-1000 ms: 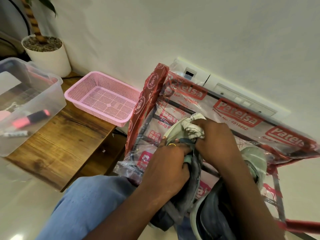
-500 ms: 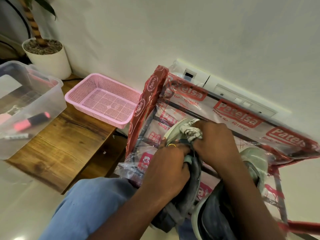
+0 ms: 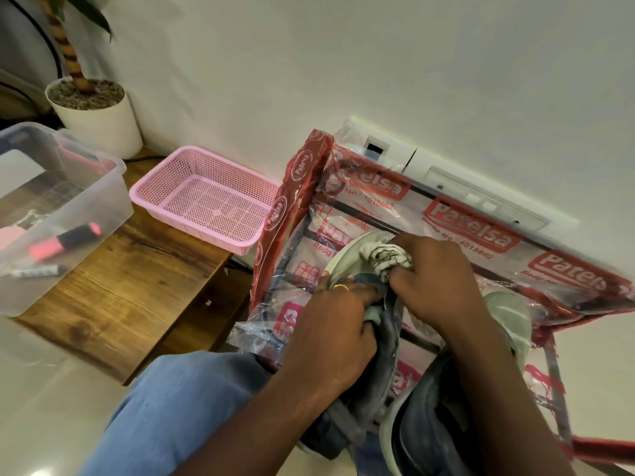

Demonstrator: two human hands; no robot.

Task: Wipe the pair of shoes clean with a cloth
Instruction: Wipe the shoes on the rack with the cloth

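Note:
A dark grey shoe with a pale green sole [image 3: 347,257] is held up over my lap, toe pointing away. My left hand [image 3: 335,333] grips its upper, a gold ring on one finger. My right hand [image 3: 434,285] clutches a bunched white cloth with dark smudges [image 3: 386,257] and presses it on the toe end of the shoe. The second shoe [image 3: 424,431], also dark with a pale sole, lies under my right forearm at the lower right, partly hidden.
A clear and red printed plastic sheet [image 3: 481,242] lies under the shoes against the wall. On the wooden table [image 3: 130,286] at the left stand a pink basket [image 3: 209,199], a clear box [image 3: 51,207] with markers and a white plant pot [image 3: 99,118]. My jeans knee [image 3: 178,403] is below.
My right hand has rubbed the cloth a little along the toe of the shoe, toward me and to the right. My left hand has kept its hold.

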